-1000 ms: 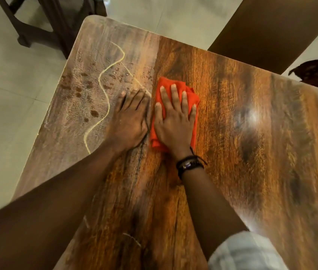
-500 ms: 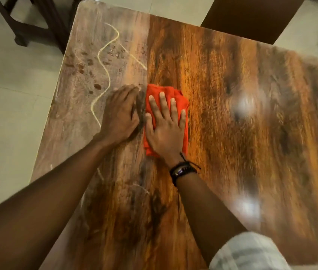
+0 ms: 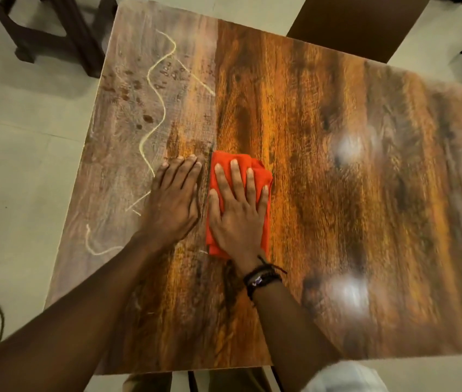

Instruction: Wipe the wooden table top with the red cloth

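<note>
1. The fingers (image 3: 234, 176) of the right hand (image 3: 238, 219) lie straight and slightly spread, flat on the red cloth (image 3: 260, 172); the folded cloth shows beyond the fingertips and on both sides of the palm.
2. The left hand (image 3: 173, 205) lies flat on the wooden table top (image 3: 337, 193), its fingers (image 3: 184, 172) straight and close together, just beside the cloth's left edge; whether they touch it cannot be told.
3. The cloth sits left of the table's middle; a pale wavy line (image 3: 161, 108) and dark spots (image 3: 147, 118) mark the duller surface beyond the left hand.
4. Dark bands (image 3: 262, 277) circle the right wrist.
</note>
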`<move>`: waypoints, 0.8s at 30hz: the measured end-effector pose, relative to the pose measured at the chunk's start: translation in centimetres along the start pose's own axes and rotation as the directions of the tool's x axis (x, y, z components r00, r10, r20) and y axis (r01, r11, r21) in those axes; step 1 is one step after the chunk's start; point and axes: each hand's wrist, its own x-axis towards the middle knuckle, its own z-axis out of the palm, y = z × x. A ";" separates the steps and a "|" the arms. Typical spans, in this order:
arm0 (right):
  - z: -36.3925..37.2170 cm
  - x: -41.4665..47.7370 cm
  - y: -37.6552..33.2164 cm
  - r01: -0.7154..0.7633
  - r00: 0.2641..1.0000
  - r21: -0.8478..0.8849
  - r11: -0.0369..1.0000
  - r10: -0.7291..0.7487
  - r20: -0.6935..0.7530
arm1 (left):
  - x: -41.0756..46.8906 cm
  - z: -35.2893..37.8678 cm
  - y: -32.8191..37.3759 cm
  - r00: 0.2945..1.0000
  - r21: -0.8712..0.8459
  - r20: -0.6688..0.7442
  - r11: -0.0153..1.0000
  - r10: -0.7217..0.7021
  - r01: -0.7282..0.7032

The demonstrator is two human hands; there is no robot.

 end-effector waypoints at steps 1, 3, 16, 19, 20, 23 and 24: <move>-0.1 1.7 -0.2 -0.016 1.000 -0.001 1.000 0.016 -0.006 | 0.0 0.1 0.0 1.000 0.000 0.002 1.000 -0.002 0.002; -0.3 5.6 -0.7 -0.047 0.999 -0.003 0.999 0.047 0.007 | 0.1 0.2 0.0 1.000 -0.002 0.007 1.000 -0.012 0.012; -0.6 5.3 -0.7 0.015 0.999 -0.038 0.999 -0.013 0.049 | -0.2 0.1 -0.1 1.000 -0.011 0.022 1.000 -0.017 0.017; -0.1 -1.2 -0.2 0.011 1.000 -0.075 0.997 -0.011 -0.003 | -0.4 -0.5 0.0 0.999 0.010 0.045 1.000 -0.015 0.014; 0.1 -3.3 0.0 0.004 1.000 -0.069 0.998 -0.005 -0.020 | -0.4 -0.6 0.0 0.999 0.007 0.048 1.000 -0.015 0.015; 0.7 -7.6 0.5 -0.024 0.999 -0.055 0.998 0.022 -0.041 | -0.5 -0.7 0.1 0.999 0.008 0.048 1.000 -0.008 0.007; 0.7 -8.0 0.5 -0.032 0.999 -0.061 0.998 0.030 -0.033 | -0.4 -0.7 0.0 0.999 0.010 0.046 1.000 -0.008 0.008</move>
